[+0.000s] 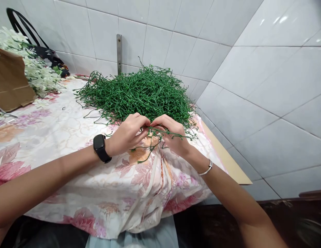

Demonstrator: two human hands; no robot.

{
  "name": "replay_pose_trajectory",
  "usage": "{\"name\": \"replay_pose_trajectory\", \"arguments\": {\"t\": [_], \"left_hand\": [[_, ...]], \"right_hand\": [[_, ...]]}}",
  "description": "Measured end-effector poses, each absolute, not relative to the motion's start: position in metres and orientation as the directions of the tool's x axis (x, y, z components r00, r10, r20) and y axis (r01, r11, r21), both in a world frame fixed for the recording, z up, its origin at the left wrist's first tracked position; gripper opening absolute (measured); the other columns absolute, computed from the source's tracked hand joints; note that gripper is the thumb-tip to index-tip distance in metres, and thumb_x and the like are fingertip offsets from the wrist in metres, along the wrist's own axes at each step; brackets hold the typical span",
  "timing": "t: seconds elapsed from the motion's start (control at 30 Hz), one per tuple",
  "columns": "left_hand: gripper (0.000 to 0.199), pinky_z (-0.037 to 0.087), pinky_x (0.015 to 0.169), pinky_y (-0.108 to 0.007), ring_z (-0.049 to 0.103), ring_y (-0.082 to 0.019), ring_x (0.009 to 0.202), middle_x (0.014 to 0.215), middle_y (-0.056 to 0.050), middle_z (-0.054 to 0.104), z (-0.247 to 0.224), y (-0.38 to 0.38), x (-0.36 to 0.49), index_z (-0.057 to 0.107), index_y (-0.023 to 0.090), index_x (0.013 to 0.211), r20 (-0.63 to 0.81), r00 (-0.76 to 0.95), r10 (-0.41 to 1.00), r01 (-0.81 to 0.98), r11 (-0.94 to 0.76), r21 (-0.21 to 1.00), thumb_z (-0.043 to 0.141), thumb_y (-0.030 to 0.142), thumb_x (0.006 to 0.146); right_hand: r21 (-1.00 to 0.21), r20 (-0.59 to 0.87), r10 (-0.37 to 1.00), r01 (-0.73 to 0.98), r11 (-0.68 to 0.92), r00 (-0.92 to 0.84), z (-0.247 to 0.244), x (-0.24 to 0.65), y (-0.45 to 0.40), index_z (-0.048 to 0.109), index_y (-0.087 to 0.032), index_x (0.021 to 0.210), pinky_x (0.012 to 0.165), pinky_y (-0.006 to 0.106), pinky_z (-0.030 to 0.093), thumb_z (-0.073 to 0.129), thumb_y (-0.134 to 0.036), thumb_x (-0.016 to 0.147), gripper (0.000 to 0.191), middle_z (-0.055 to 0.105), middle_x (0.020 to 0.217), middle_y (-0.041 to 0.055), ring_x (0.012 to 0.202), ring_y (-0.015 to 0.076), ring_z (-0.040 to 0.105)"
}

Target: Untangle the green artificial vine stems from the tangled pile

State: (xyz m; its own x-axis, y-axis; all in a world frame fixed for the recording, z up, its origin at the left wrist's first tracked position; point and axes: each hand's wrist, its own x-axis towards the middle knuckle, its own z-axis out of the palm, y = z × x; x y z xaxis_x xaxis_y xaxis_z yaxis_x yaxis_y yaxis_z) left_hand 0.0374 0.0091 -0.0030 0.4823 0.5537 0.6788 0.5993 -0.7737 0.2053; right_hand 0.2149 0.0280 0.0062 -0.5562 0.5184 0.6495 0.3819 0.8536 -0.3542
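Tablecloth: a floral cloth (55, 119) is spreading across the middle and lower frame
Stem heap: a tangled heap of green stems (147, 93) is lying loose at upper centre
Brown container: what looks like a brown carton (10, 82) is standing at the left edge, its inside not showing
Blossoms: white flowers (40, 70) are crowding behind and beside it; whether any are sitting inside, one cannot tell
Dark bag: a patterned bag (48, 57) with black handles is resting at upper left, its contents hidden
Hands: the left hand (129, 132) and the right hand (176, 134) are meeting at centre, fingertips pinched on a green sprig
Sprig: the green sprig (167, 131) is lying just in front of the heap; light, steady pinching is probably serving best, since tugging could be bending its thin strands
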Motion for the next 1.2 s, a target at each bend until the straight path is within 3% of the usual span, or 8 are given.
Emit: {"name": "replay_pose_trajectory", "arguments": {"t": [0.17,0.4,0.67,0.87,1.2], "left_hand": [[0.015,0.037,0.067,-0.029,0.044,-0.017,0.071,0.072,-0.006,0.055,-0.008,0.011,0.038,0.053,0.012,0.085,0.688,0.521,0.505,0.641,-0.764,0.075,0.039,0.016,0.083],[0.021,0.037,0.070,-0.032,0.045,-0.019,0.076,0.079,-0.009,0.056,-0.011,0.011,0.041,0.055,0.012,0.086,0.611,0.578,0.542,0.660,-0.751,0.042,0.035,0.017,0.085],[0.024,0.037,0.069,-0.032,0.043,-0.019,0.075,0.077,-0.008,0.054,-0.012,0.009,0.042,0.052,0.011,0.085,0.593,0.579,0.560,0.687,-0.727,0.015,0.033,0.024,0.088],[0.019,0.036,0.071,-0.032,0.042,-0.020,0.078,0.081,-0.009,0.054,-0.017,0.014,0.039,0.052,0.010,0.087,0.571,0.588,0.573,0.715,-0.699,-0.034,0.036,0.020,0.087],[0.018,0.037,0.070,-0.033,0.041,-0.022,0.079,0.083,-0.010,0.052,-0.012,0.003,0.045,0.051,0.008,0.095,0.458,0.584,0.670,0.743,-0.668,0.030,0.040,0.018,0.084]], "right_hand": [[-0.303,0.636,0.496,0.400,0.865,-0.592,0.001,0.215,0.031,0.052,-0.018,0.083,0.064,0.024,0.043,0.041,-0.005,0.080,0.017,0.053,0.080,0.0021,0.074,0.0107,0.051],[-0.302,0.544,0.550,0.464,0.833,-0.633,-0.002,0.216,0.033,0.046,-0.018,0.079,0.059,0.023,0.040,0.038,-0.004,0.078,0.016,0.050,0.078,0.0018,0.071,0.0112,0.048],[-0.328,0.497,0.562,0.457,0.827,-0.661,-0.003,0.215,0.030,0.044,-0.018,0.082,0.066,0.025,0.040,0.038,-0.006,0.077,0.014,0.051,0.081,0.0023,0.075,0.0120,0.048],[-0.379,0.451,0.616,0.487,0.787,-0.646,-0.003,0.212,0.027,0.045,-0.017,0.091,0.070,0.028,0.042,0.036,-0.009,0.081,0.016,0.054,0.086,0.0053,0.078,0.0139,0.050],[-0.177,0.437,0.513,0.488,0.855,-0.739,0.005,0.214,0.021,0.044,-0.016,0.072,0.058,0.026,0.035,0.045,-0.016,0.077,0.006,0.043,0.069,0.0014,0.064,0.0122,0.039]]}}
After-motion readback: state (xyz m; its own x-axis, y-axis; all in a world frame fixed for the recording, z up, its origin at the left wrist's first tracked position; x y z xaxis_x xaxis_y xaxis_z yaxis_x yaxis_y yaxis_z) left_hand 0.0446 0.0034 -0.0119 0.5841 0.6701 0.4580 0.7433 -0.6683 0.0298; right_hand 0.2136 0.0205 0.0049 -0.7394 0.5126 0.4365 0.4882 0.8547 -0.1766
